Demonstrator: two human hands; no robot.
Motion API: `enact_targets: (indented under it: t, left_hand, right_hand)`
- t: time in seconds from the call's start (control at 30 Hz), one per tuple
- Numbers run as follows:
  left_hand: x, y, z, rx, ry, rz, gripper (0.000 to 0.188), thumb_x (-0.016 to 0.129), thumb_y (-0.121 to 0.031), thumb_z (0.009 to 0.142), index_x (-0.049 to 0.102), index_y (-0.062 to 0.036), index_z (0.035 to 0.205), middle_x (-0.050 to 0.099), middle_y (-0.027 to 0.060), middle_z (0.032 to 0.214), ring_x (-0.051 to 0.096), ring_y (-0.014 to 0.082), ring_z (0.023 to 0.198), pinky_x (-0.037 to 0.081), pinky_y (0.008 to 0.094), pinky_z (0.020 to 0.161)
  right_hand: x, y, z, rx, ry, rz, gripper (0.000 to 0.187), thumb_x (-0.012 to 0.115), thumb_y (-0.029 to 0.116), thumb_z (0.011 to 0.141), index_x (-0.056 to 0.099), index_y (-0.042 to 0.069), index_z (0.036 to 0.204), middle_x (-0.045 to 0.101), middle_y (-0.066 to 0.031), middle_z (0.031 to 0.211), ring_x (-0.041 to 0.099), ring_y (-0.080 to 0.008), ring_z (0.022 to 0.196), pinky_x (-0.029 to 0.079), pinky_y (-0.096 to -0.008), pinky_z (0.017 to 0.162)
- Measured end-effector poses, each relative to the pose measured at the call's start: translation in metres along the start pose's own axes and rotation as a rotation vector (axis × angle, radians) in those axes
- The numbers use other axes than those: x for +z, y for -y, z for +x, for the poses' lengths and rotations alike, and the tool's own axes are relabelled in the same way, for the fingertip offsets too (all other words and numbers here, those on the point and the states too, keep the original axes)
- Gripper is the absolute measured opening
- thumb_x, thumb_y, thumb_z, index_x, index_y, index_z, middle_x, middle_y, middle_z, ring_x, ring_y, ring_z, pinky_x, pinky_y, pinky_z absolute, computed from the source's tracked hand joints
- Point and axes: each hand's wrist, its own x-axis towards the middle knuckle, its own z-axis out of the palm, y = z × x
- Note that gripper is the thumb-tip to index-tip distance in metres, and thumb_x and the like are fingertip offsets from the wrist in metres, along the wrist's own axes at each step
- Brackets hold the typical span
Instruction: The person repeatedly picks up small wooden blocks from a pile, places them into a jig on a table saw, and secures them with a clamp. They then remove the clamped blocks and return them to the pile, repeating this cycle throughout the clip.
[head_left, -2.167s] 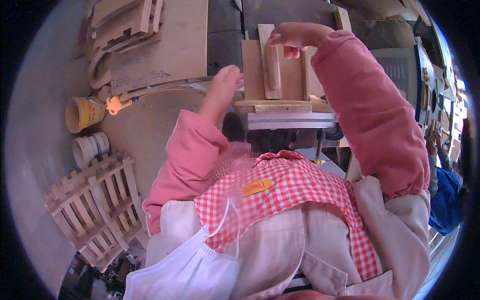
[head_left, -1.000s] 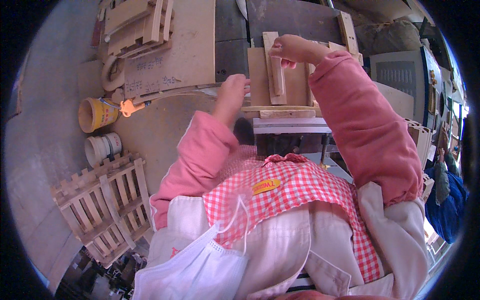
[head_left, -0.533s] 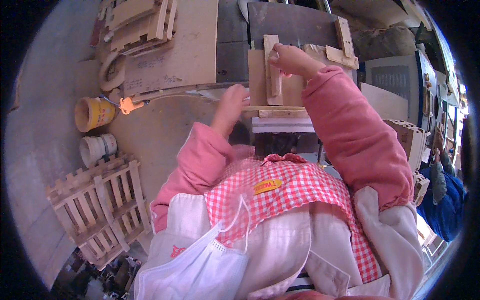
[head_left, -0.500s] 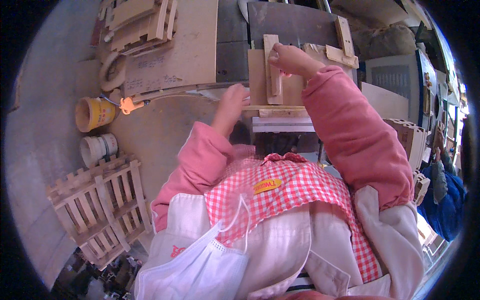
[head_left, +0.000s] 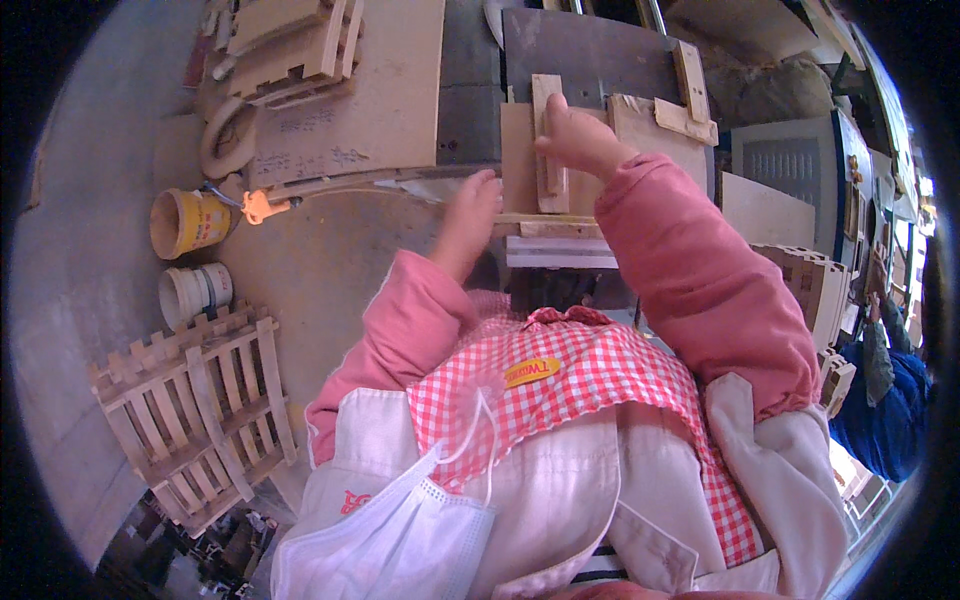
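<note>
the fingers of the right hand (head_left: 580, 140) curl against a wooden strip (head_left: 552, 192), thumb pointing away; whether they grip, i cannot tell. the strip lies lengthwise on a brown board (head_left: 517, 150), partly hidden by that hand. the left hand (head_left: 468, 218), fingers bent close together, is at the board's left edge; its hold i cannot tell either. a pale rail (head_left: 560, 254) crosses the near side. beyond sits a dark tabletop (head_left: 600, 50), with a wood block (head_left: 690, 82) at right; leftward, a plywood panel (head_left: 395, 90), then a yellow bucket (head_left: 180, 226).
</note>
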Motion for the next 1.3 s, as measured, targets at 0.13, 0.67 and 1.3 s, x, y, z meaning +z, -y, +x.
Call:
enact_targets:
  t: [0.13,0.67,1.3]
  left_hand:
    - [0.009,0.001,-0.004,0.254,-0.087,0.295,0.056,0.059,-0.032,0.090,0.045,0.0003,0.133,0.054,0.0169,0.127,0.053,0.0311,0.116,0.041,0.0387,0.098]
    - [0.030,-0.003,0.023,0.800,-0.297,0.545,0.026,0.056,-0.012,0.086,0.061,-0.0016,0.109,0.065,0.0164,0.103,0.061,0.0312,0.099,0.046,0.0400,0.090]
    - [0.000,-0.038,0.133,0.244,-0.324,0.461,0.036,0.045,-0.028,0.090,0.065,-0.0031,0.105,0.066,0.0186,0.105,0.062,0.0384,0.099,0.048,0.0439,0.087]
  right_hand:
    - [0.003,0.004,-0.009,0.027,-0.060,0.055,0.052,0.060,0.030,0.082,0.038,-0.003,0.117,0.066,-0.0269,0.094,0.065,-0.0423,0.090,0.051,-0.0499,0.078]
    - [0.003,0.008,-0.010,0.065,-0.079,0.027,0.046,0.057,0.026,0.084,0.035,-0.001,0.114,0.065,-0.0283,0.092,0.064,-0.0440,0.088,0.050,-0.0511,0.078]
    - [0.001,0.012,-0.013,0.072,-0.076,0.038,0.043,0.059,0.023,0.082,0.041,-0.002,0.111,0.067,-0.0260,0.093,0.066,-0.0405,0.088,0.052,-0.0474,0.076]
